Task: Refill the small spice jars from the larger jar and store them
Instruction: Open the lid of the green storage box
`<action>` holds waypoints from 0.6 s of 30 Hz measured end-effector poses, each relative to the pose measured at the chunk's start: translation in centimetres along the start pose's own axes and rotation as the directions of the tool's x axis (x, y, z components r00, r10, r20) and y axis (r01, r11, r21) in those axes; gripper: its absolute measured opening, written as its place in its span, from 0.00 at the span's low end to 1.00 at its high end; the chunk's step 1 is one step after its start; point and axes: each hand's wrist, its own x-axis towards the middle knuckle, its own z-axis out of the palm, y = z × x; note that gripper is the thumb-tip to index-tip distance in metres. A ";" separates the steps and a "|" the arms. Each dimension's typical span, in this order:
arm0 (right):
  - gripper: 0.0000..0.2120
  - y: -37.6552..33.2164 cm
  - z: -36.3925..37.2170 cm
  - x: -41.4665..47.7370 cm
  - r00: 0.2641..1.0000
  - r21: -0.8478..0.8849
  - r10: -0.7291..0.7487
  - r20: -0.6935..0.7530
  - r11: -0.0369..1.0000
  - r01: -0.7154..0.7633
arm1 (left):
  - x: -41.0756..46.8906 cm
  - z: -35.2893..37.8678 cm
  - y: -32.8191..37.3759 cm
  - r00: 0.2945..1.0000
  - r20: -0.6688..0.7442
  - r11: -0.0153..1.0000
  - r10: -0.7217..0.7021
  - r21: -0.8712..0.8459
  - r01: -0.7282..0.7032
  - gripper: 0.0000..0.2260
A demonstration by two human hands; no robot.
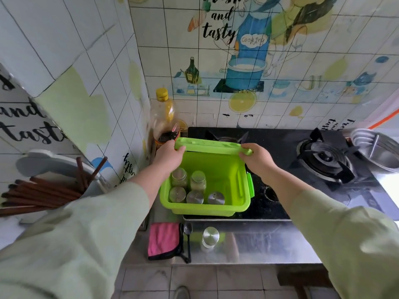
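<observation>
Spice jars [198,180], five small ones, sit inside the green storage box [207,209], packed toward its 9 o'clock side, two at the back and three with metal caps in front, with bare floor at the 3 o'clock side. The box rests on the black gas hob [280,143], and both hands are on its lid [212,145], which is raised and tilted over the far rim at 12 o'clock. The left hand [170,156] grips the lid's left end, its fingers curled round the edge. The right hand [258,159] holds the right corner the same way, fingers wrapped and thumb on the near side. Both forearms reach forward, level with each other, wrists slightly bent down, sleeves well back from the box. This looks like lid work, though I can't tell whether it's going on or coming off. Either way, keep both ends moving together so the lid doesn't twist, and if it's closing, seat the far edge first and check that the side latch at 3 o'clock is free. Watch the tall bottle [165,119] just beside the left hand at 10 o'clock; a nudge could tip it. One lidded glass jar [209,238] stands outside on the steel tabletop [269,240] at 6 o'clock, beside a spoon [188,240] and a pink cloth [164,240], so storing may not be finished.
</observation>
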 end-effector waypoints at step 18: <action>0.25 1.5 0.5 1.1 0.999 0.009 0.024 0.039 1.000 -0.025 | 0.7 0.6 -1.4 0.998 0.041 0.996 0.055 -0.076 -0.052 0.25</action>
